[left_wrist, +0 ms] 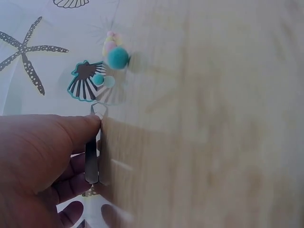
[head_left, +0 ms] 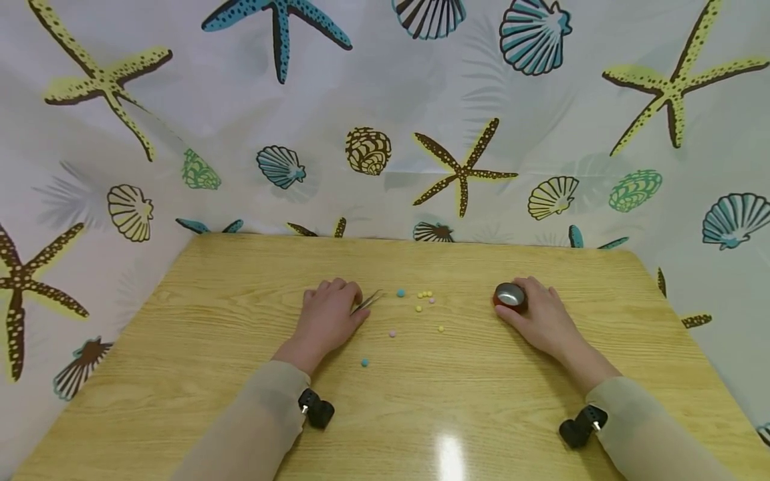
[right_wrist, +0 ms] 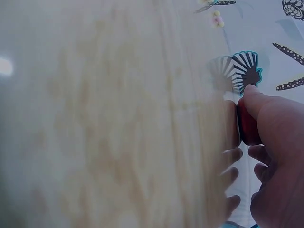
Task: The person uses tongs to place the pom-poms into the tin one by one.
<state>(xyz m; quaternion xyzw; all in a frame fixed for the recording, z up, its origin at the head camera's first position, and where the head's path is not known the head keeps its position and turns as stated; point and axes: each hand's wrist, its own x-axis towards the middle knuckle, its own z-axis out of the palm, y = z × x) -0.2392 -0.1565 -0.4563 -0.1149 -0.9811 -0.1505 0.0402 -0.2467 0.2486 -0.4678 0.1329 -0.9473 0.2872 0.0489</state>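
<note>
My left hand (head_left: 327, 314) pinches a pair of metal tweezers (head_left: 368, 302) between thumb and fingers, low over the table. The tweezers' tips point toward small round balls scattered to the right. In the left wrist view, the tweezers (left_wrist: 92, 161) lie under the thumb, and a blue ball (left_wrist: 118, 58) shows beyond them. My right hand (head_left: 544, 317) grips a small round red bowl (head_left: 510, 296) with a silvery inside, its thumb and fingers at the sides. The bowl's red wall (right_wrist: 248, 123) shows beside the thumb in the right wrist view.
Between the hands lie a blue ball (head_left: 400, 293), another blue ball (head_left: 364, 363), several yellow balls (head_left: 418, 308), a pink ball (head_left: 392, 333) and another pink ball (head_left: 432, 300). Behind the wooden table (head_left: 481, 401) hangs a cloth (head_left: 385, 100) printed with shells and starfish.
</note>
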